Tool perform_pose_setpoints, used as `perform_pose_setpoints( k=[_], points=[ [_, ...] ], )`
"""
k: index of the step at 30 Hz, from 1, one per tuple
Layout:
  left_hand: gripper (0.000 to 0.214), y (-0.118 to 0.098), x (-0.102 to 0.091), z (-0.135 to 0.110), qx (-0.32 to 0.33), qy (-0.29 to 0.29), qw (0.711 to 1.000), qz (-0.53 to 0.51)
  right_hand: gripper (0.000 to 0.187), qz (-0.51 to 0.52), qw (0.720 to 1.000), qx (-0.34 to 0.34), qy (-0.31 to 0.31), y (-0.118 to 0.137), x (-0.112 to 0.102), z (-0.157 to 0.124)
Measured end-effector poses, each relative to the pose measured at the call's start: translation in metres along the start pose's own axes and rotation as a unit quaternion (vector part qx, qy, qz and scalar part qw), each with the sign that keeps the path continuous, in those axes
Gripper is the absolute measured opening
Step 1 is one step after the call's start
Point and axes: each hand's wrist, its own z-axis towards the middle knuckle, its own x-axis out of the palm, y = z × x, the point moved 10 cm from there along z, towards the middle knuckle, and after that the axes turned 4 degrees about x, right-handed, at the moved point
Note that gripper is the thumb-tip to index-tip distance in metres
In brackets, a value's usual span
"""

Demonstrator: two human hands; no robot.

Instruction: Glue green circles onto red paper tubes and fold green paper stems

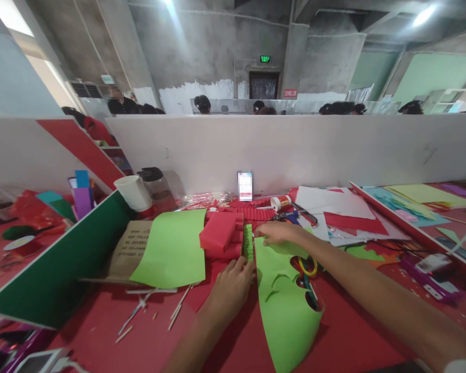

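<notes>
A narrow pleated green paper strip [248, 243] lies upright in the middle of the table, beside a red paper box shape [219, 233]. My left hand [236, 277] is closed at the strip's lower end, its fingers bent over it. At the strip's upper right is my right hand [279, 233], fingers curled and bent down; whatever lies under its fingertips is hidden. Beneath that hand and forearm spreads a green sheet with holes cut out [287, 331]. Scissors with a yellow handle [308, 267] show by the holes.
An uncut green sheet [171, 251] rests on brown cardboard [130, 248] at left. Thin sticks [178, 308] lie in front. Behind stand a phone [245, 185], a white cup [132, 192] and a glue bottle [280, 202]. Dividers [58, 269] edge the space. People sit beyond the partition.
</notes>
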Motion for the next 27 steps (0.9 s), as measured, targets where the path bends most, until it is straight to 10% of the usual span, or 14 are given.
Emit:
perform_pose_setpoints(
  k=[16, 27],
  points=[
    [0.025, -0.004, -0.001, 0.000, -0.055, -0.027, 0.992, -0.111, 0.053, 0.027, 0.999, -0.023, 0.013, 0.007, 0.011, -0.008],
    [0.041, -0.009, 0.007, 0.003, -0.064, -0.021, 0.998, -0.008, 0.020, -0.049, 0.998, 0.029, -0.024, -0.001, -0.002, -0.017]
  ],
)
